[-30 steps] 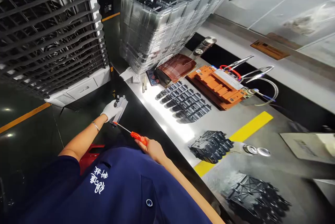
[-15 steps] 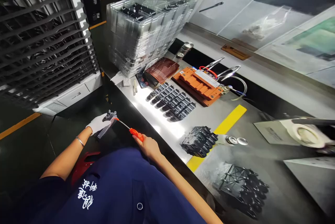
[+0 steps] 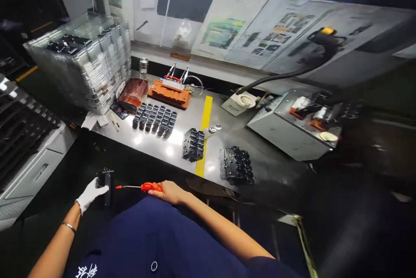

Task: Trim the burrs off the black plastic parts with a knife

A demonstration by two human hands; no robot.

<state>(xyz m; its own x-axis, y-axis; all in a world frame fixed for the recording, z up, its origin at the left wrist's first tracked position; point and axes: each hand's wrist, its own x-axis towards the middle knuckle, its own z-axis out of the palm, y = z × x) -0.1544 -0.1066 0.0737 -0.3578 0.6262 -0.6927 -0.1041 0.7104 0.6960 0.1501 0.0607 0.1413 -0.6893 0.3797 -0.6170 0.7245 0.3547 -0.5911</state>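
In my white-gloved left hand [image 3: 91, 193] is a black plastic part [image 3: 108, 189], long and narrow, with small prongs at its top end. My bare right hand [image 3: 169, 192] is closed around the orange handle of a tool [image 3: 151, 187]. A thin metal shaft runs leftward from that handle to an orange tip, which points at the plastic part with a small gap between them. Both hands are in front of my body, below the bench's near edge. What kind of tool it is I cannot tell for certain.
On the metal bench [image 3: 175, 156] lie rows of black parts [image 3: 154, 118] and two black clusters, one [image 3: 193, 144] by the yellow stripe, another [image 3: 236, 165] farther right. An orange fixture [image 3: 170, 93], a brown bin [image 3: 132, 93], stacked clear trays [image 3: 94, 67] and a grey box [image 3: 286, 128] stand behind.
My view has swung to the right, bringing the grey box into sight. The orange tip, earlier against the black part, is now apart from it. Both hands keep their holds.
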